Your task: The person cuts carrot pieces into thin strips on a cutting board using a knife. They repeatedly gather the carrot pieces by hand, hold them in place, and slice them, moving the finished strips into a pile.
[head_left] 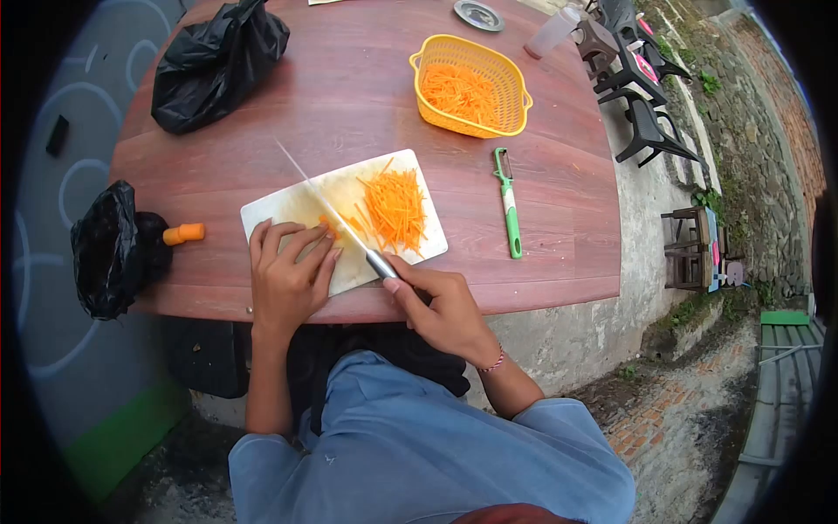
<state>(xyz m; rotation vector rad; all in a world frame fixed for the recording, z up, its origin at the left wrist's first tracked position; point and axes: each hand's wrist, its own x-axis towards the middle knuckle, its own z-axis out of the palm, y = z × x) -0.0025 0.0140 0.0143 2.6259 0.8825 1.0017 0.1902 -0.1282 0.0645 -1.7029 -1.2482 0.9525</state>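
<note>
My right hand [438, 310] grips the handle of a kitchen knife [319, 194], its blade slanting up and left across the white cutting board [297, 206]. On the left part of the board my left hand [292, 272] presses down with bent fingers on carrot [328, 224], close beside the blade; the fingers mostly cover the piece. Thin carrot strips [394, 208] lie in a heap on the board's right side, with a few loose bits near the blade.
A yellow basket [517, 85] holds more carrot strips. A green-and-white peeler [508, 205] lies right of the board. Carrot chunks [184, 233] and a black bag [109, 249] sit at left, another black bag [218, 65] behind. A metal lid [478, 15] and bottle [552, 32] stand farther back.
</note>
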